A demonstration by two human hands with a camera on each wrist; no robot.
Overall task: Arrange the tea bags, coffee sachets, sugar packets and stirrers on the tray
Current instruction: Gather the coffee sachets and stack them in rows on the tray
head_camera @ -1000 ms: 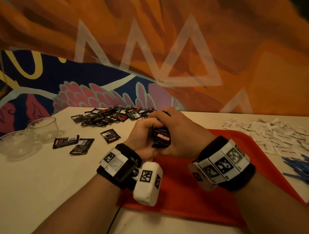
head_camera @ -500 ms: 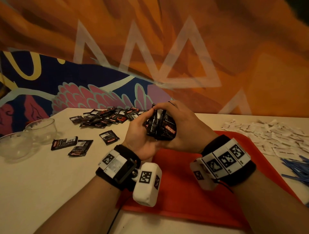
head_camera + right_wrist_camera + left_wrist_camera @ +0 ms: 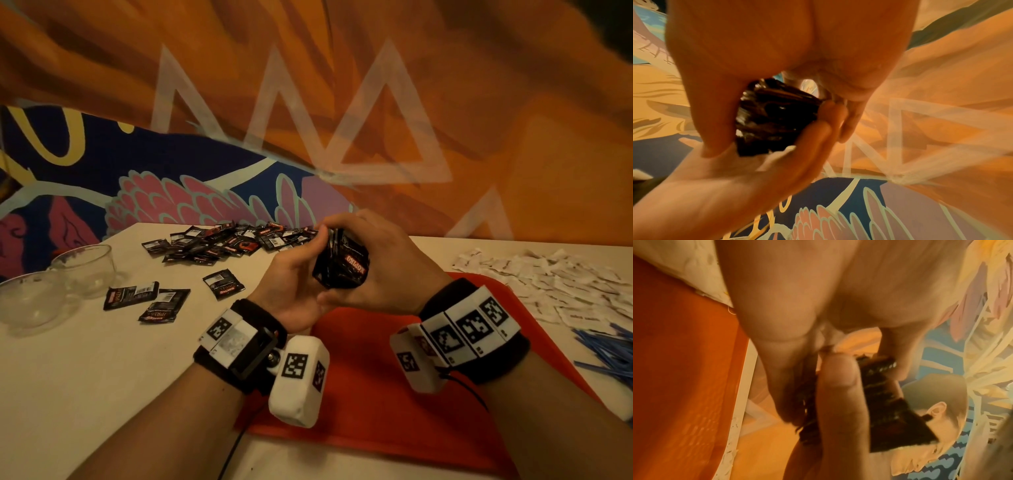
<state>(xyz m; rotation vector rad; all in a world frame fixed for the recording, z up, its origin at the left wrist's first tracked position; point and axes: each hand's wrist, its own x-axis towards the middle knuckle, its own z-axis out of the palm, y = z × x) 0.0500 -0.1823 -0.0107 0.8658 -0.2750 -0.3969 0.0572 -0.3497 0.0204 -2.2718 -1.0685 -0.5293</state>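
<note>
Both hands hold one stack of black Kopiko coffee sachets (image 3: 342, 265) above the red tray's (image 3: 359, 377) far edge: the right hand's (image 3: 383, 270) grip wraps it, the left hand (image 3: 291, 284) pinches its side. More loose sachets (image 3: 222, 241) litter the bench (image 3: 85, 377) left; white sugar packets (image 3: 548, 281) and blue stirrers (image 3: 613, 353) lie right.

Dim, warm, orange-tinted light fills all three views. In the head view the painted wall (image 3: 342, 102) bows toward the edges — wide-angle bending — and its upper part is smeared, while the table (image 3: 85, 377) stays fairly sharp and the glass bowls (image 3: 82, 267) carry faint highlights. Both wrist views are soft and blurred: skin fills the top out of focus, and the dark sachets (image 3: 774, 118) show small glints — little detail otherwise.
</note>
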